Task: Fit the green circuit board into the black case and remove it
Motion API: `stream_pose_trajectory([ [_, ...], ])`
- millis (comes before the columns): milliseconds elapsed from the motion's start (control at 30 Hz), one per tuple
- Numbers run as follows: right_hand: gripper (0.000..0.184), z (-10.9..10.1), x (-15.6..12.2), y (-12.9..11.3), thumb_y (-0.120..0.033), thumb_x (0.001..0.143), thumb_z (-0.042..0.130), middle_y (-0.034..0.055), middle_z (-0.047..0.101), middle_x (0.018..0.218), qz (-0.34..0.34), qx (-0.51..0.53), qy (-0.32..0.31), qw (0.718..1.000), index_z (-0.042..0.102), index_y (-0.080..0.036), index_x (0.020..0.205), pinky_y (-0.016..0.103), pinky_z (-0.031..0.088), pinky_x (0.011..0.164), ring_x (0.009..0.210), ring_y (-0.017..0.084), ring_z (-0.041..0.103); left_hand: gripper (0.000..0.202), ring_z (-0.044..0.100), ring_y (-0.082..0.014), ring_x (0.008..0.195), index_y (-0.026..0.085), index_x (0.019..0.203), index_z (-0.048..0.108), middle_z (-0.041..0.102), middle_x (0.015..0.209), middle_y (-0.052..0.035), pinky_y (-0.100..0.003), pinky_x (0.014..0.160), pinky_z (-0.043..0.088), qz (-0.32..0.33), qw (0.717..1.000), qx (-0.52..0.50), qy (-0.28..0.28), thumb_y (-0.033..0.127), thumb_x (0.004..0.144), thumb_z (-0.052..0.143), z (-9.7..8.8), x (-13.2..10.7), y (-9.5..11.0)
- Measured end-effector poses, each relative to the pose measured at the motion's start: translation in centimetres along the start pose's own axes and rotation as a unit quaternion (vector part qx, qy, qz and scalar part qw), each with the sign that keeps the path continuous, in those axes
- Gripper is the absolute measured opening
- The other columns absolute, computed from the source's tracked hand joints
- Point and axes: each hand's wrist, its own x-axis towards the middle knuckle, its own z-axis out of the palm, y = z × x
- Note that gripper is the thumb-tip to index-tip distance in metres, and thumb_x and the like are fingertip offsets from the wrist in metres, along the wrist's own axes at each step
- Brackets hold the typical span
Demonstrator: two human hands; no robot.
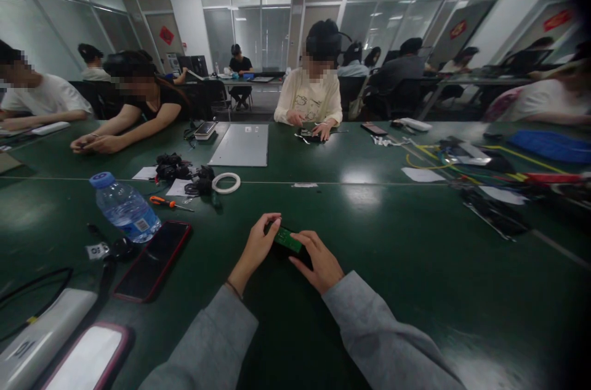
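Observation:
Between my two hands is a small green circuit board (pixel 288 240) with a dark part around its edges. My left hand (pixel 259 245) grips its left end, thumb and fingers closed on it. At the right end, my right hand (pixel 319 259) holds it with the thumb below and the fingers along the top. The board is held tilted just over the dark green table (pixel 388 230). Its underside is hidden, and I cannot make out the fine parts on it.
Left of my hands are a water bottle (pixel 127 208), a dark phone (pixel 154 262), an orange screwdriver (pixel 168 202), a white ring (pixel 226 183) and bundled black cables (pixel 173 168). A pink-edged phone (pixel 90 356) lies nearest me. Across the table a person (pixel 314 91) handles small parts.

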Motion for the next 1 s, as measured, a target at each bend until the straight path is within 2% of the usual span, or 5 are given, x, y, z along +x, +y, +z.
stream_pose_trajectory([
  [200,0.039,0.21,0.03,0.17,-0.024,0.083,0.056,0.0088,0.042,0.114,-0.021,-0.007,0.005,1.000,0.043,-0.022,0.120,0.038,0.048,0.085,0.100,0.021,0.049,0.033,0.055,-0.0176,0.101,0.020,0.108,0.057,0.061,0.107,-0.0067,-0.033,0.092,0.041,0.006,1.000,0.002,0.002,0.042,0.086,0.045,-0.01,0.03,0.06],
  [633,0.041,-0.09,0.04,-0.22,-0.025,0.080,0.058,0.0069,0.043,0.104,0.001,-0.009,-0.012,1.000,0.043,-0.023,0.118,0.035,0.050,0.075,0.087,0.018,0.050,0.036,0.055,-0.0174,0.101,0.020,0.109,0.056,0.061,0.108,-0.0065,-0.032,0.091,0.041,-0.001,1.000,0.003,-0.004,0.044,0.087,0.041,-0.08,-0.21,0.54],
  [1000,0.040,0.06,-0.18,-0.33,-0.027,0.081,0.056,0.0087,0.042,0.107,-0.010,-0.032,-0.012,0.999,0.043,-0.023,0.118,0.037,0.050,0.076,0.090,0.020,0.050,0.046,0.056,-0.0177,0.098,0.017,0.105,0.058,0.062,0.102,-0.0084,-0.034,0.091,0.040,-0.009,0.999,-0.033,0.036,0.050,0.089,0.029,-0.16,-0.06,-0.11],
])
